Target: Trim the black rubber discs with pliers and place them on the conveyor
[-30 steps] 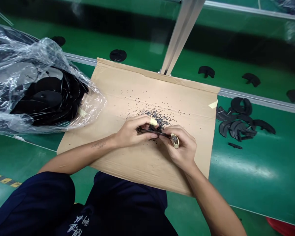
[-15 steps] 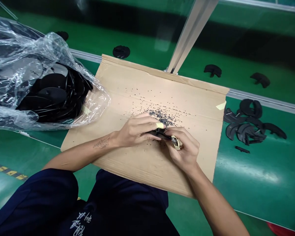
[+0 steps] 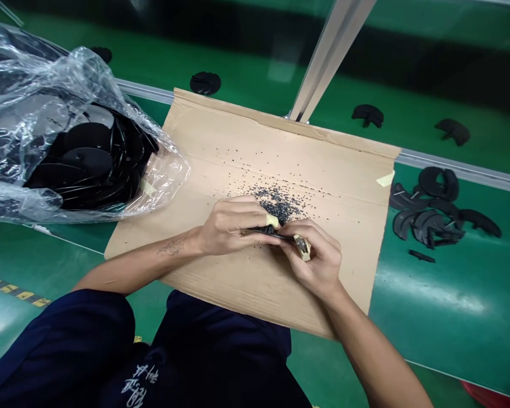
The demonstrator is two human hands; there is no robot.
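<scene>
My left hand (image 3: 240,226) is closed on a thin black plastic part (image 3: 266,230), gripping it between thumb and fingers. Pale yellow tape wraps one of its fingertips. My right hand (image 3: 317,255) is closed around a small metal tool wrapped in pale yellow (image 3: 302,247); its working end is hidden by my fingers. The right fingertips meet the right end of the black part. Just beyond both hands, tiny black plastic bits (image 3: 276,199) lie scattered in a heap on a cardboard sheet (image 3: 221,283).
On the left, a clear plastic bag (image 3: 74,71) holds many black discs (image 3: 89,161). Curved black pieces (image 3: 433,221) are piled on the green table (image 3: 446,317) at right. A metal post (image 3: 327,56) rises behind the cardboard, with more black pieces (image 3: 368,115) beyond the rail.
The black part has tilted flatter between my hands, and the right fingertips have moved slightly left, closer to my left fingers. Both hands keep their hold.
</scene>
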